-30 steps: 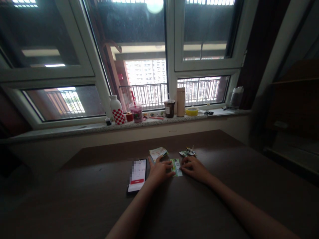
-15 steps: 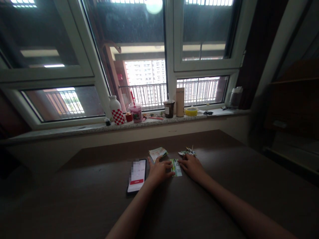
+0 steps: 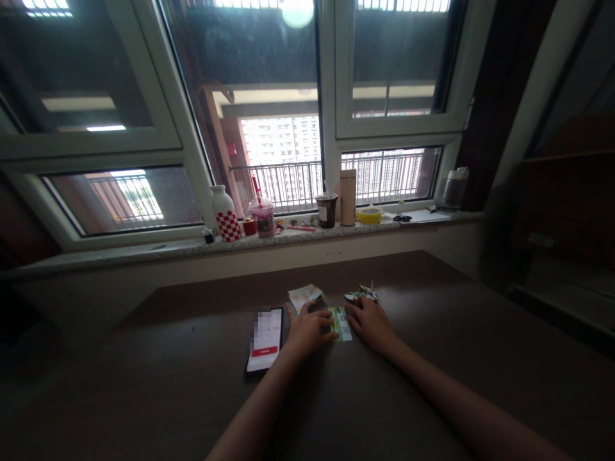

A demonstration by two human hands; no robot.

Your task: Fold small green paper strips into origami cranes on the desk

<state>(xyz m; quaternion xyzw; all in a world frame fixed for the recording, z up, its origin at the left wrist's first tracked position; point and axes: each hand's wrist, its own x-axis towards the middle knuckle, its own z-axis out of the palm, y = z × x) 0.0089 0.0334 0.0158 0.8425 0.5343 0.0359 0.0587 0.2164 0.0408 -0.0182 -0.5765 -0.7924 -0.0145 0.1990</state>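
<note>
A small green and white printed paper (image 3: pixel 343 325) lies flat on the brown table between my two hands. My left hand (image 3: pixel 310 331) rests with its fingers spread, the fingertips at the paper's left edge. On the other side, my right hand (image 3: pixel 371 325) has its fingers stretched out and touches the paper's right edge. Beyond the left fingers lies a small stack of printed papers (image 3: pixel 304 296). Just past my right hand sits a little heap of folded or crumpled paper pieces (image 3: pixel 364 292). A phone (image 3: pixel 265 342) with a lit screen lies left of my left hand.
Behind the table (image 3: pixel 202 384) runs a stone windowsill (image 3: pixel 293 235) under large windows. On it stand a checkered bottle (image 3: pixel 225 214), a pink drink cup (image 3: pixel 262 218), a dark drink cup (image 3: pixel 327 210), a tan flask (image 3: pixel 347 198), yellow tape (image 3: pixel 369 216) and scissors (image 3: pixel 401 218).
Both hands stay in nearly the same place around the paper. The right fingers have shifted very slightly; nothing has been picked up or let go.
</note>
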